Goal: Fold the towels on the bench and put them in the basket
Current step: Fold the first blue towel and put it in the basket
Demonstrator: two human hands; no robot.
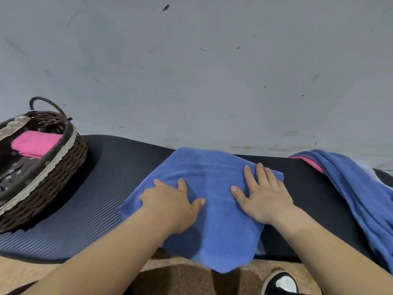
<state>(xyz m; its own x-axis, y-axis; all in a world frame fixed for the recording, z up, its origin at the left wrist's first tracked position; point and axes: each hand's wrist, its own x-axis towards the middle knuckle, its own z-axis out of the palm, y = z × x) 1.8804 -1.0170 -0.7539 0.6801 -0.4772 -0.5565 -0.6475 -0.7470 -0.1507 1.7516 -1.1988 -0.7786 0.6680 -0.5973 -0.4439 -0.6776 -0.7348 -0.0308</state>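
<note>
A blue towel (212,167) lies spread on the black padded bench (102,188), its near corner hanging over the front edge. My left hand (172,203) presses flat on the towel's left half, fingers straight. On the right half, my right hand (263,194) rests flat with fingers spread. A dark wicker basket (61,173) with a lace trim stands at the bench's left end. A folded pink towel (34,143) lies inside it.
A heap of unfolded towels, blue (361,192) over pink (312,165), lies on the bench's right end. A grey wall (191,71) rises right behind the bench. A black and white shoe (280,283) stands on the speckled floor below.
</note>
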